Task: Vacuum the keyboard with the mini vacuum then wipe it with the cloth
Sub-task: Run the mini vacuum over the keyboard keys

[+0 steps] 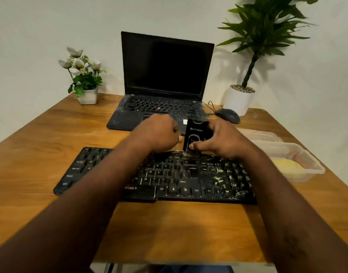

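Note:
A black keyboard (169, 174) lies across the wooden desk (41, 134), with pale debris scattered over its right end. My right hand (224, 138) grips a small black mini vacuum (194, 134) held upright, its lower end touching the keyboard's far edge near the middle. My left hand (159, 133) is curled into a fist just left of the vacuum, above the keyboard's far edge; whether it holds anything is hidden. A yellow cloth (285, 166) lies in a clear plastic container (307, 174) to the right of the keyboard.
Behind the keyboard stands an open black laptop (165, 79), with a wired mouse (228, 115) to its right. A small flower pot (88, 95) is at the back left and a tall potted plant (240, 99) at the back right. A container lid (257, 134) lies behind the container.

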{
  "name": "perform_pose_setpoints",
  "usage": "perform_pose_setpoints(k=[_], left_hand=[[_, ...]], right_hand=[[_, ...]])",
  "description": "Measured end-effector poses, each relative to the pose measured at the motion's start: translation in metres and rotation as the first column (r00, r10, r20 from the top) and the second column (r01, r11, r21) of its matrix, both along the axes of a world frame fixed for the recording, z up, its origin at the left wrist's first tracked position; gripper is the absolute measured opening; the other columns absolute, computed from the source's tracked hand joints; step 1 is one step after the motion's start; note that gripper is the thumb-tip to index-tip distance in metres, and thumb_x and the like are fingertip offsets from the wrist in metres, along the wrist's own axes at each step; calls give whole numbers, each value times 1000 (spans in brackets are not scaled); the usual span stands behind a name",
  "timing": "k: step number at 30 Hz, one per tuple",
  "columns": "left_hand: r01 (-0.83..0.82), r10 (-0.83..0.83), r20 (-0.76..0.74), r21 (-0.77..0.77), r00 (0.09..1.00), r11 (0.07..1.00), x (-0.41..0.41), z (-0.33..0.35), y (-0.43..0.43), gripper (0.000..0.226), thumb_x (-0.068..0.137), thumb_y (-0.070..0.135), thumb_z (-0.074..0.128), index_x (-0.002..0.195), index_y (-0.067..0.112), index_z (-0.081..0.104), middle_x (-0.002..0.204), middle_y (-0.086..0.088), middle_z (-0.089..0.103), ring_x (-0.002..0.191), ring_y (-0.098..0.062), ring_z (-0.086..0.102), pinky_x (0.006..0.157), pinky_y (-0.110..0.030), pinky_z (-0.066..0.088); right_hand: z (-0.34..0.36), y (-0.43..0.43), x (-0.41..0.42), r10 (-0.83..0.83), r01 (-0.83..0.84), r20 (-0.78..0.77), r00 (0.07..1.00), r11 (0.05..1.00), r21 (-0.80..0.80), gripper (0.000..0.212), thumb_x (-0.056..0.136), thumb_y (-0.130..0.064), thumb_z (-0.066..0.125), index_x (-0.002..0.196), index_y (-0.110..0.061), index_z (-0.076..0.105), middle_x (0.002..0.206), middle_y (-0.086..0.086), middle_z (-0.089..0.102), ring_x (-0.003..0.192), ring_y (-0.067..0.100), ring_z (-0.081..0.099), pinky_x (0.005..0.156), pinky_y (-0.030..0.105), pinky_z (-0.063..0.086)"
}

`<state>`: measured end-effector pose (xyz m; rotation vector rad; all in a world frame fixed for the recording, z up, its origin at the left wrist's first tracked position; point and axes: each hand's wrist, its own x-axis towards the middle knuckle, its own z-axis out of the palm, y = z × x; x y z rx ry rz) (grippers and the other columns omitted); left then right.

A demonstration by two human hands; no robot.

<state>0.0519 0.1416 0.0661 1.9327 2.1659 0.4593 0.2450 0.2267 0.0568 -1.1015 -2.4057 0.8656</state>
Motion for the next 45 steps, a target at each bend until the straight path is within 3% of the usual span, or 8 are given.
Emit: perform_pose_setpoints(k=[4, 9, 13, 18, 33, 37, 42, 45], left_hand=[[226, -184, 151, -335, 971, 915, -10, -5, 31, 15, 101, 26, 65, 105, 23, 79, 105, 7, 74, 104, -14, 66, 98, -37, 48], [242, -146, 340, -258, 929, 935, -21, -25, 40, 19, 98, 22, 68, 81, 22, 78, 76, 13, 72, 73, -2, 63, 83, -38, 52], [231, -134, 380, -225, 915, 947, -24, -30, 35, 13, 97, 28, 71, 89, 22, 79, 91, 2, 78, 90, -22, 73, 90, -41, 56], [213, -99, 428, -229, 898, 950, -24, -33, 35, 12, 96, 21, 72, 87, 17, 80, 86, -2, 77, 78, -16, 65, 86, -42, 55], [238, -103, 506, -210, 857, 948, -26, -36, 31, 17, 96, 29, 71, 90, 15, 79, 73, 13, 74, 64, 6, 64, 80, -32, 47], [243, -121, 491, -194, 863, 950, -27, -38, 29, 24, 95, 34, 70, 92, 12, 79, 81, 2, 75, 75, -6, 63, 88, -38, 50], [232, -67, 540, -243, 839, 942, -30, -38, 30, 31, 89, 39, 76, 90, 8, 78, 80, -2, 76, 71, -12, 67, 93, -44, 54], [228, -63, 524, -256, 849, 939, -34, -38, 28, 33, 87, 45, 77, 76, 14, 75, 70, -1, 70, 66, -13, 62, 89, -44, 55]], right_hand=[[-5, 10, 3, -112, 119, -57, 992, 983, 142, 53, 73, -28, 92, 118, -29, 64, 108, -12, 72, 95, 5, 68, 81, 22, 55], [-4, 3, 12, 10, -21, -107, 994, 995, -100, 43, 76, -26, 90, 113, -24, 67, 101, -7, 77, 89, 7, 74, 80, 30, 61], [-4, 8, 8, -177, 176, -10, 984, 968, 181, 53, 75, -34, 90, 122, -28, 67, 104, -16, 72, 90, 0, 68, 83, 28, 59], [-8, -2, 9, -36, 26, -125, 991, 997, -77, 42, 76, -25, 89, 113, -25, 69, 99, -10, 77, 88, 4, 73, 79, 27, 59], [-10, -3, 5, -130, 143, -112, 985, 983, 113, 57, 75, -30, 90, 127, -29, 67, 110, -16, 72, 94, 0, 67, 78, 20, 52], [-11, -10, 10, -1, -14, -133, 991, 994, -107, 41, 76, -23, 90, 110, -27, 68, 100, -8, 76, 90, 7, 73, 75, 24, 58], [-10, -1, 13, -202, 208, -51, 978, 963, 170, 57, 75, -29, 90, 127, -27, 66, 111, -13, 72, 97, 5, 68, 87, 29, 58], [-10, -4, 23, -136, 140, -190, 972, 990, 6, 50, 74, -28, 90, 119, -24, 68, 103, -11, 75, 91, 4, 72, 81, 24, 59]])
